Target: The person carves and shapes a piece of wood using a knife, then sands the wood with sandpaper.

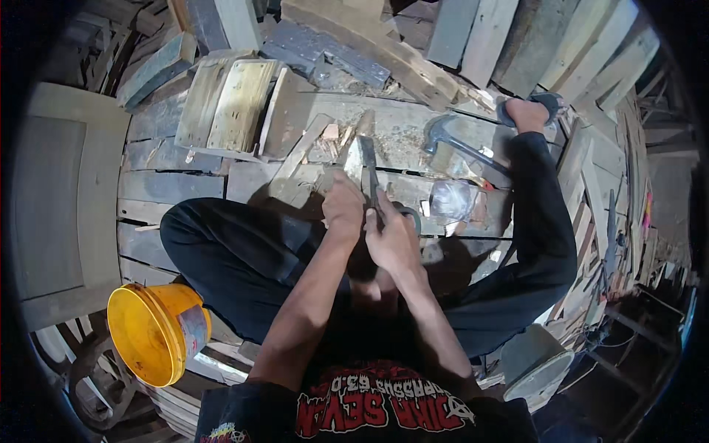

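Dark shirt (384, 417) is closest, and past it the left hand (343, 207) wraps round pale wood (354, 164) above floorboards (251, 177) while the right hand (391, 240) wraps round a dark flat tool (369, 156) just beside it, so a slip could cut the left hand.

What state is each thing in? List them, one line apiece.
Left grip, closed around a pale wood piece.
Right grip, closed on a dark-bladed tool.
Pale wood piece, held beside the blade; contact unclear.
Dark-bladed tool, held, blade exposed.
Hammer, lying unheld on the planks.
Yellow bucket, uncovered.
Clear plastic bag, lying on the planks; sealed or open, cannot tell.
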### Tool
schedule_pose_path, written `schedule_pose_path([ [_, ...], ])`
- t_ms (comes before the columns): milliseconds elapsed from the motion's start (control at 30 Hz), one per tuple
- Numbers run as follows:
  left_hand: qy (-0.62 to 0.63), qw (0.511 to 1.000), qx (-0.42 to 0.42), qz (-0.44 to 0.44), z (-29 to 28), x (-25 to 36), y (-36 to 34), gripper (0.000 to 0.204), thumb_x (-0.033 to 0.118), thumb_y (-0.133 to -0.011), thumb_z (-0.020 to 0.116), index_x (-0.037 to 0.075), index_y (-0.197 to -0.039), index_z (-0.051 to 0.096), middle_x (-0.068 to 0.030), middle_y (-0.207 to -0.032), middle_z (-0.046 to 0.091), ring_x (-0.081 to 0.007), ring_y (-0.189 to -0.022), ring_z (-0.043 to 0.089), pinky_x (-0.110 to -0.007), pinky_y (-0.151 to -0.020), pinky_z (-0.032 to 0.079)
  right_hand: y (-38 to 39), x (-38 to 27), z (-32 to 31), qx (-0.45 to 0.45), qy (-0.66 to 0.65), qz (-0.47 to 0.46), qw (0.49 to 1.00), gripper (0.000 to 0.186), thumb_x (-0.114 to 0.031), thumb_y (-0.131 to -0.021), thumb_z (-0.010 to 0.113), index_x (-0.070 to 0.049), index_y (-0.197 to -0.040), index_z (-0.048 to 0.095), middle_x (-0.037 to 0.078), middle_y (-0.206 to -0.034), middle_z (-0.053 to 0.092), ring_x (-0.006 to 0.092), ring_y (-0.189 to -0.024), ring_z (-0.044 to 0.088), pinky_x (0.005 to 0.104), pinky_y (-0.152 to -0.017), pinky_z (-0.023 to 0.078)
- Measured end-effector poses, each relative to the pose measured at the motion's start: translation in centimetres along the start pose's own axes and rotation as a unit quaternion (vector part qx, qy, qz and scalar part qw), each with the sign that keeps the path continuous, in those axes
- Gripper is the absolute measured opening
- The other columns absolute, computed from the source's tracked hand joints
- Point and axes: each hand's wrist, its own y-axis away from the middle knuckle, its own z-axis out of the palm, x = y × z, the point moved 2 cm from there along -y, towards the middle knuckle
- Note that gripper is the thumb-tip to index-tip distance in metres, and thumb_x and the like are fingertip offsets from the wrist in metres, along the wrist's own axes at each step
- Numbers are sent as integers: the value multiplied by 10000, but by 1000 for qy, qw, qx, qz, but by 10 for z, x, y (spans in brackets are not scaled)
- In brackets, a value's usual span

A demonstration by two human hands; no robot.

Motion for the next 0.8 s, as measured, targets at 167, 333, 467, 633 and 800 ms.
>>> schedule_pose_path([
  [167, 18, 1000, -3, 0, 1, -17, -4, 373, 207, -973, 626, -75, -1183, 501, -259, -965, 750, -414, -909, 761, -484, -790, 635, -31, 7, 9, 24, -97, -3, 995, 546, -322, -1015, 524, -132, -1527, 508, 272, -1191, 709, 472, -1124, 669, 486, -1070, 486],
  [333, 3, 999, -31, 28, -17, 22, 19, 583, 232, -857, 717, -125, -1259, 492, -321, -1135, 704, -417, -1088, 718, -465, -933, 594, -101, 33, -16, -23, -132, -19, 991, 561, -331, -1045, 572, -87, -1544, 492, 66, -677, 608, 131, -481, 512, 346, -510, 473],
  [467, -30, 998, -19, 56, -10, -2, 7, 558, 228, -841, 714, -134, -1218, 522, -330, -1107, 701, -441, -1056, 711, -476, -944, 575, -66, 13, -27, -106, -179, 79, 975, 583, -333, -1029, 575, -89, -1549, 474, 225, -1033, 753, 330, -825, 745, 416, -838, 551],
  [633, 101, 990, -79, 53, -19, -2, -5, 638, 240, -823, 725, -178, -1253, 507, -376, -1137, 667, -487, -1109, 667, -477, -1003, 531, -29, 18, -52, -167, -267, 119, 942, 625, -261, -978, 680, -110, -1551, 481, 181, -1053, 763, 197, -831, 735, 348, -836, 551],
  [800, 176, 969, -168, 40, -23, -1, -15, 645, 259, -816, 655, -203, -1251, 541, -417, -1228, 628, -508, -1219, 613, -485, -1045, 498, -17, 14, -53, -95, -199, 35, 975, 560, -224, -946, 688, -84, -1474, 564, 227, -1236, 723, 323, -1154, 704, 355, -1003, 517],
])
